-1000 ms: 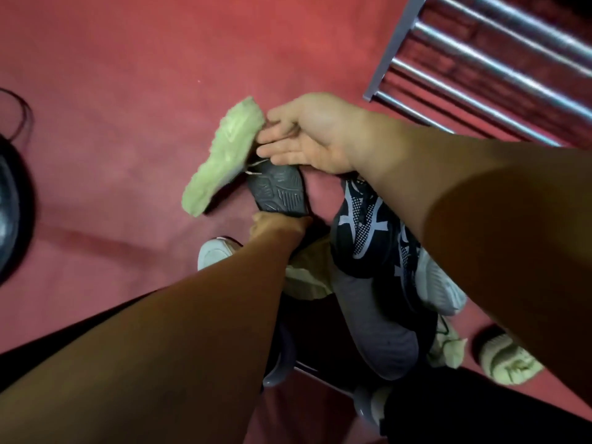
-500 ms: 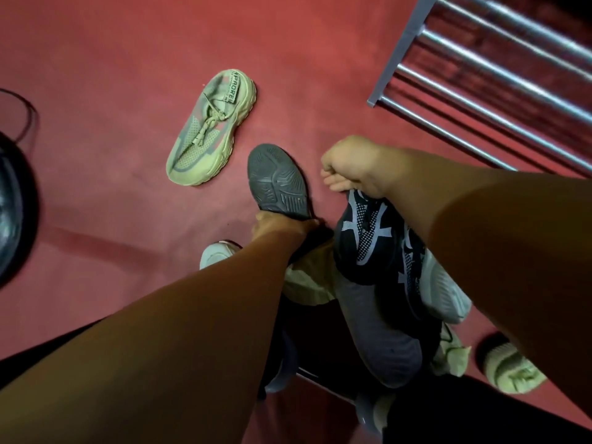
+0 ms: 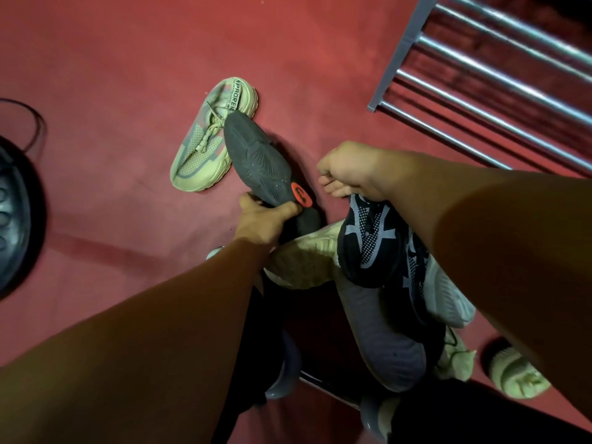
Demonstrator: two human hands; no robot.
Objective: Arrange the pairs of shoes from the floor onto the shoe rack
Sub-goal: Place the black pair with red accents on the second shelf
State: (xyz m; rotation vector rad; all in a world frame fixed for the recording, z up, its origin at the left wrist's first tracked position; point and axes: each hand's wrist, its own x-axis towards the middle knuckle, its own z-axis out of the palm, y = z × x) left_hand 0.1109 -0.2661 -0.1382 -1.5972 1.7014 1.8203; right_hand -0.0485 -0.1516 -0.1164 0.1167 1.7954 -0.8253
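Red carpet floor (image 3: 128, 59), dim light, dark round object (image 3: 12, 219) at left (cable (image 3: 36, 123) beside it)

1. The left hand (image 3: 266, 221) grips a dark shoe (image 3: 256, 158), sole up.
2. The right hand (image 3: 352, 171) curls atop a black patterned shoe (image 3: 368, 245); whether it grips the shoe is hidden.
3. A green shoe (image 3: 205, 145) lies just beyond the left hand, and the shoe rack (image 3: 400, 56) stands beyond the right.

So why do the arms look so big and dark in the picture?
In the head view, the wide-angle lens sits close, so the left arm and right arm bulge toward the edges; dim reddish light shadows them, while the shoe rack bars glint.
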